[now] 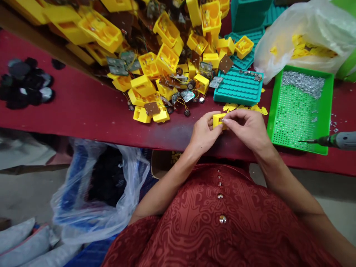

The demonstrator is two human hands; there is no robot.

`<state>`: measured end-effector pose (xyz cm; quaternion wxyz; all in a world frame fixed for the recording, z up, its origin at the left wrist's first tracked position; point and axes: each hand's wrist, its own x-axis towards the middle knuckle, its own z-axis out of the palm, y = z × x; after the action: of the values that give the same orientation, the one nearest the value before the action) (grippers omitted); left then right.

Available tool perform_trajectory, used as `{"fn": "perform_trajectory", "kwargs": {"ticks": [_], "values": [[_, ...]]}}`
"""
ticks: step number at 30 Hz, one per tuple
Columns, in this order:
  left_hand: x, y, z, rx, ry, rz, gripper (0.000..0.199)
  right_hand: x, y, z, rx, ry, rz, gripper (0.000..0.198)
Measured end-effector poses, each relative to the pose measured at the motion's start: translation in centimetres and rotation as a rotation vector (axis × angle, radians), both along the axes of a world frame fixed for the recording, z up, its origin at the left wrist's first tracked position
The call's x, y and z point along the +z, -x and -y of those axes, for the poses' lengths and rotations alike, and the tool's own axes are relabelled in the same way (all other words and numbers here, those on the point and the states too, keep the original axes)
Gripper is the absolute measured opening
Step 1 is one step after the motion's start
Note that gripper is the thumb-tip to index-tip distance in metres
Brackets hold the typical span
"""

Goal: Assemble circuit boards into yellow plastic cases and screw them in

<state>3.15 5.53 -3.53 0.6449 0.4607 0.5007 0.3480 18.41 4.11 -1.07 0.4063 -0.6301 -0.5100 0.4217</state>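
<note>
Close to the table's front edge, my left hand (204,133) is closed around a small yellow plastic housing (218,118). My right hand (247,128) meets it from the right, thumb and forefinger pinched at the housing's opening. A tiny metallic piece seems to show at those fingertips, too small to name. Just beyond my hands lie flat yellow plastic pieces (232,107) and a teal ridged tray (239,87) with small metal parts along its back. Piled to the left are several yellow housings (143,87) with wires and circuit boards.
On the right stands a green perforated basket (303,144) holding many small screws (303,81). A power screwdriver (339,141) points over it. Behind is a plastic bag (311,22) of yellow parts. Black round parts (25,83) lie far left; a lined blue crate (69,193) stands below.
</note>
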Motion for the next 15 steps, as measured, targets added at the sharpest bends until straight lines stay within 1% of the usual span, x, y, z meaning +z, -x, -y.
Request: {"fn": "perform_trajectory", "kwargs": {"ticks": [3,5,6,8,10,12,15], "values": [[-0.2,0.1,0.7,0.001,-0.143,-0.100,0.040,0.8,0.9,-0.1,-0.017,0.020,0.260,0.002],[-0.1,0.2,0.9,-0.004,-0.178,-0.109,0.041,1.3,1.1,0.0,-0.035,0.016,0.374,0.007],[0.0,0.3,0.9,-0.009,-0.163,-0.085,0.040,1.5,1.1,0.2,-0.048,0.005,0.395,0.011],[0.2,0.3,0.8,-0.025,-0.088,0.007,0.040,1.6,0.5,0.5,-0.078,-0.025,0.357,0.016],[0.5,0.4,0.6,-0.032,-0.003,0.098,0.039,1.6,-0.7,0.7,-0.109,-0.082,0.284,0.017],[0.8,0.7,0.4,-0.021,0.043,0.143,0.035,1.4,-2.4,0.6,-0.172,-0.168,0.260,0.015],[1.0,1.4,0.4,0.013,0.053,0.157,0.036,1.5,-4.9,-0.6,-0.309,-0.267,0.366,0.012]]}}
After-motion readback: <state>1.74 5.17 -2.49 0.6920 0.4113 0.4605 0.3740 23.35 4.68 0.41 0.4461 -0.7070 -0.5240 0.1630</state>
